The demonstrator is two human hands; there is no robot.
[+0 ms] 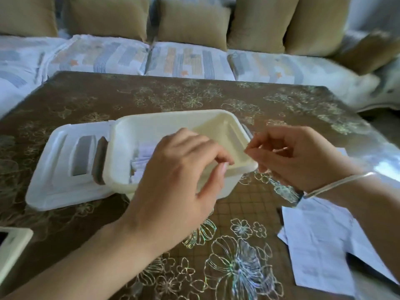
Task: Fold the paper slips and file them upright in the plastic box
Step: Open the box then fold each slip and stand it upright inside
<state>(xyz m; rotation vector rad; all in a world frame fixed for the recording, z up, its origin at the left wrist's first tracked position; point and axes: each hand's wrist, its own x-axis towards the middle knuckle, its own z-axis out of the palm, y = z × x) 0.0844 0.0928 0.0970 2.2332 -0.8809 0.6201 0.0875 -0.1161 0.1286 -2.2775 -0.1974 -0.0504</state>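
A white plastic box point(164, 123) stands open on the table, its lid point(62, 165) lying flat to its left. Several folded white paper slips point(141, 159) stand upright at the box's left end. My left hand point(173, 176) hovers over the box's near half with loosely curled fingers, and I see no paper between its thumb and index finger. My right hand point(296, 156) is just outside the box's right corner. Its thumb and index tips meet, and no slip shows between them. Flat white paper sheets point(320, 241) lie at the near right, partly under my right forearm.
The table has a brown flower-patterned cover point(227, 245). A white device point(13, 241) lies at the near left edge. A sofa with tan cushions point(192, 22) runs along the far side. A thin bracelet point(337, 183) circles my right wrist.
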